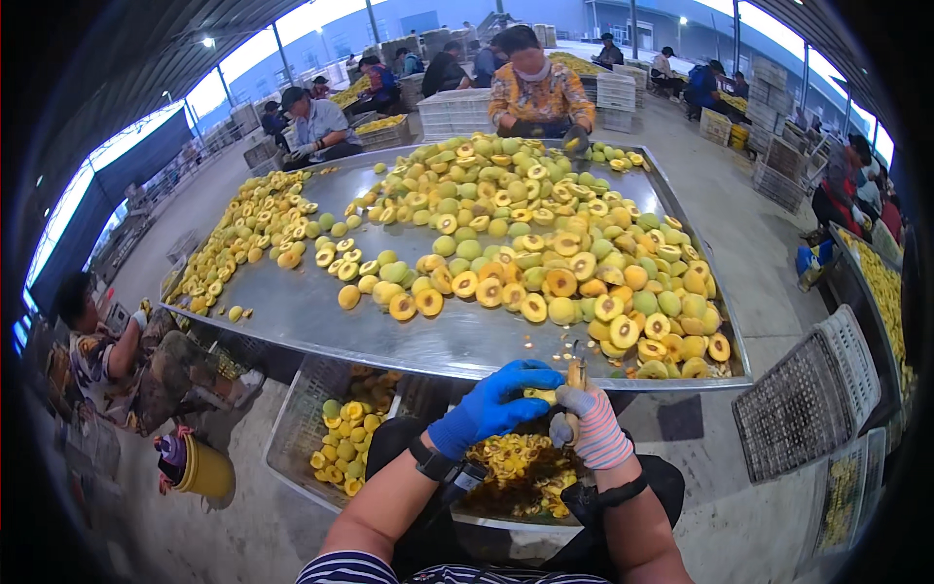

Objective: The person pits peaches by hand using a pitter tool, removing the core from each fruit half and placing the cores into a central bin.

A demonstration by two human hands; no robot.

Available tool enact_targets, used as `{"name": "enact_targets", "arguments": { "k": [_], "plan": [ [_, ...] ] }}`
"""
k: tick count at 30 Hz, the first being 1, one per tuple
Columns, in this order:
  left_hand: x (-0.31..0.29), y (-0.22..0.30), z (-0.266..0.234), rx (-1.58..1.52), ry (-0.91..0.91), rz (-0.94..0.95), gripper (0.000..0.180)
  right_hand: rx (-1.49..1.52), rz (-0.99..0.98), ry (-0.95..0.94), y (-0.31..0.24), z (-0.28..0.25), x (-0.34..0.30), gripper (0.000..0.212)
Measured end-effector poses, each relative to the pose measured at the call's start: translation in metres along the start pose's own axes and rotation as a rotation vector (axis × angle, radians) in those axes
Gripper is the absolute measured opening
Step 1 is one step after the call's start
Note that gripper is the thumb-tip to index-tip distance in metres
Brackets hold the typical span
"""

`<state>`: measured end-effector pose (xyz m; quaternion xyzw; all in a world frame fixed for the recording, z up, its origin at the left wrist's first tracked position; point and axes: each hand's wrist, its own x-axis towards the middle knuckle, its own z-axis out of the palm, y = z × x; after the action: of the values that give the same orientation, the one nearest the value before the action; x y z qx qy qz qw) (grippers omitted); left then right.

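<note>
My left hand (pixel 494 407), in a blue glove, is closed around a yellow peach half (pixel 541 396), mostly hidden by the fingers. Close against it, my right hand (pixel 595 428), in a grey glove with a pink-striped cuff, grips a wooden-handled pitting knife (pixel 576 374). Its thin metal tip points up and away from me. Both hands are just off the near edge of a metal table (pixel 409 341). A big heap of green and yellow peaches (pixel 564 282), many cut in half with brown-red centres, covers much of the table. Below my hands, a bin holds yellow scraps (pixel 520 467).
A plastic crate (pixel 292 428) of peach halves stands left of my knees. Stacked crates (pixel 803 404) are at the right. One person (pixel 540 88) works across the table, another (pixel 117 360) sits at the left. A yellow bucket (pixel 206 469) stands on the floor.
</note>
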<state>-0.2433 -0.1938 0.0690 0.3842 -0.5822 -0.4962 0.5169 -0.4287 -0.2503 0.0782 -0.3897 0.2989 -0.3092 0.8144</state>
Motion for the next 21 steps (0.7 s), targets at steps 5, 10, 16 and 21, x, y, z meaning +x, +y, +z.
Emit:
{"name": "enact_targets", "arguments": {
  "k": [5, 10, 16, 21],
  "plan": [
    [-0.012, -0.021, -0.013, -0.089, 0.062, 0.050, 0.034, -0.032, -0.048, -0.047, 0.015, 0.015, 0.012, 0.041],
    [-0.017, -0.019, -0.004, -0.206, 0.272, 0.002, 0.036, -0.049, -0.036, -0.045, 0.023, 0.025, 0.017, 0.044],
    [-0.005, -0.033, -0.012, -0.508, 0.581, -0.016, 0.041, -0.409, -0.213, -0.084, 0.030, 0.046, 0.045, 0.048],
    [-0.004, -0.080, -0.034, -0.139, 0.635, 0.068, 0.051, -1.003, -0.533, 0.106, 0.047, 0.041, 0.067, 0.045]
  ]
}}
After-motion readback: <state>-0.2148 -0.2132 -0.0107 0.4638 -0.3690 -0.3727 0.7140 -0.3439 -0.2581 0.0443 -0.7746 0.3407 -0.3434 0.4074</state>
